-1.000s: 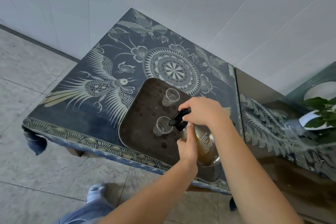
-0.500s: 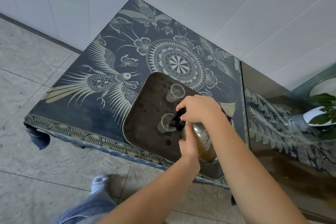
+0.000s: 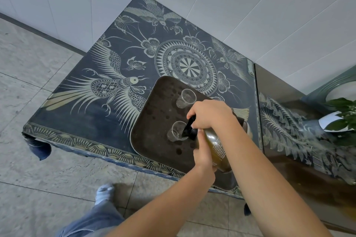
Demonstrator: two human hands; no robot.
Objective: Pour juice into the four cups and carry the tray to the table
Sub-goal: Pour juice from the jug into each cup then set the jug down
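So the person is leaning over a low table (image 3: 92,121) with a dark blue cloth printed all over with pale birds and a big round medallion. A dark brown tray (image 3: 154,121) sits on the near right part of it, and I can see two clear plastic cups on it: the far cup (image 3: 185,98) and the near cup (image 3: 175,132), both upright and a bit apart.

The juice bottle (image 3: 216,146), amber-looking with small white print, is tipped well over with its black top (image 3: 187,131) right at the near cup's rim. The right hand (image 3: 210,115) has its fingers curled tight round that black top. The left hand (image 3: 204,157) grips the bottle's body from the near side, thumb laid flat along the neck; the other fingers are tucked behind, so no idea how they sit. Honestly can't tell if anything's coming out.

There's a leafy plant (image 3: 342,115) on the glossy surface off to the right, and a white sock (image 3: 105,192) and jeans (image 3: 96,223) down on the grey tiles.
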